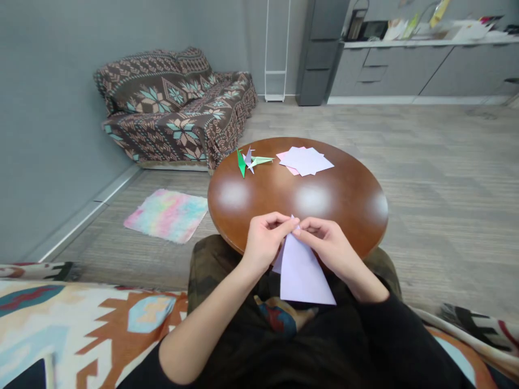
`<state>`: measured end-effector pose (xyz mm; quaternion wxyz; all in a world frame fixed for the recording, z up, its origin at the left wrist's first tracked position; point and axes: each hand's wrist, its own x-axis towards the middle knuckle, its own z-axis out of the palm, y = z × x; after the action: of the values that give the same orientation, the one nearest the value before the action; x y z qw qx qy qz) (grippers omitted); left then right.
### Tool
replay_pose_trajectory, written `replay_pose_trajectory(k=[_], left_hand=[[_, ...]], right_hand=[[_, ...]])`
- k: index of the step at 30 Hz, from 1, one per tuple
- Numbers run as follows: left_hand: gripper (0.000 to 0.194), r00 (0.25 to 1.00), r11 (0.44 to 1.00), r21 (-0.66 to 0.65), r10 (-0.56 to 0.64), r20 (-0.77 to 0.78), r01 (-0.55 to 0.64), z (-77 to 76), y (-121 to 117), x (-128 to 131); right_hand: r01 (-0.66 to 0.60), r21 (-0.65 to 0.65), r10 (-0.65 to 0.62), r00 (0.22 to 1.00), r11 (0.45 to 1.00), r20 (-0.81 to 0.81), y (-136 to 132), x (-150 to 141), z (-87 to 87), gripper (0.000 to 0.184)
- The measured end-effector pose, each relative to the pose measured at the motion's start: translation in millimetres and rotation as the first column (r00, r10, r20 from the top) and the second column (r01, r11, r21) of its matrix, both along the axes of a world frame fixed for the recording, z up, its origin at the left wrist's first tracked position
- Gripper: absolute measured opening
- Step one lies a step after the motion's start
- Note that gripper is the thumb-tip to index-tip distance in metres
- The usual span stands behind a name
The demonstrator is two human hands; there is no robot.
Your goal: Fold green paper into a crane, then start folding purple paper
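Observation:
A partly folded sheet of lavender origami paper [302,273] hangs above my lap, its wide end toward me and its narrow tip pointing up. My left hand [267,237] pinches it near the tip from the left. From the right, my right hand [324,243] pinches the same tip, thumb against the paper. Both sets of fingertips almost meet there, and the other fingers are curled behind, partly hidden. On the round brown table [271,200] beyond are folded paper cranes in green [241,163], lavender [248,158] and pale green [261,160].
A fanned stack of lavender and pink paper sheets [307,161] lies at the table's far side. A patterned sofa [174,108] stands at the back left, with a pastel rug [168,215] on the floor. Grey kitchen cabinets [405,73] line the far wall.

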<state>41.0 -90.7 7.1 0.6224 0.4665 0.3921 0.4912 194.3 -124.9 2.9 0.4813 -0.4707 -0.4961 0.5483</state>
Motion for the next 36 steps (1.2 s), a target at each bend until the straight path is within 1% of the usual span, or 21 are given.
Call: replay_pose_trajectory(k=[3, 9, 12, 15, 18, 23, 28, 36], left_hand=[[0.017, 1.000, 1.000, -0.030, 0.006, 0.031, -0.005, -0.7, -1.1, 2.1], [0.021, 0.991, 0.997, -0.076, 0.001, 0.136, 0.010, -3.5, -0.8, 3.5], [0.023, 0.987, 0.995, -0.097, -0.013, 0.160, 0.028, -4.0, -1.9, 3.5], [0.023, 0.988, 0.994, -0.101, -0.025, 0.153, 0.041, -3.7, -3.1, 3.5], [0.022, 0.988, 0.992, -0.116, -0.023, 0.152, 0.041, -2.8, -3.3, 3.6], [0.021, 0.986, 0.992, -0.127, 0.007, 0.169, 0.015, -2.1, -1.6, 3.9], [0.022, 0.985, 0.992, -0.127, -0.005, 0.172, 0.027, -2.5, 1.1, 3.2], [0.024, 0.992, 0.990, -0.136, -0.004, 0.122, 0.021, 5.6, 0.0, 2.2]], right_hand=[[0.012, 0.027, -0.012, 1.000, 1.000, -0.016, 0.7, -1.0, -0.1, 0.032], [0.006, 0.011, -0.006, 1.000, 1.000, 0.005, -2.4, -0.7, 4.2, 0.030], [0.045, 0.007, -0.045, 0.999, 0.999, -0.021, -3.3, -1.2, 5.0, 0.027], [0.069, 0.006, -0.068, 0.996, 0.998, -0.055, -3.5, -1.1, 4.1, 0.025], [0.056, 0.001, -0.056, 0.997, 0.998, -0.055, -3.2, -0.8, 3.2, 0.024], [0.044, -0.008, -0.044, 0.998, 0.999, -0.042, -2.7, -0.9, 4.7, 0.023], [0.073, -0.019, -0.073, 0.997, 0.997, -0.004, -1.4, 0.2, 9.1, 0.026], [0.064, -0.048, -0.062, 0.998, 0.997, 0.028, 1.6, 5.3, 11.2, 0.029]])
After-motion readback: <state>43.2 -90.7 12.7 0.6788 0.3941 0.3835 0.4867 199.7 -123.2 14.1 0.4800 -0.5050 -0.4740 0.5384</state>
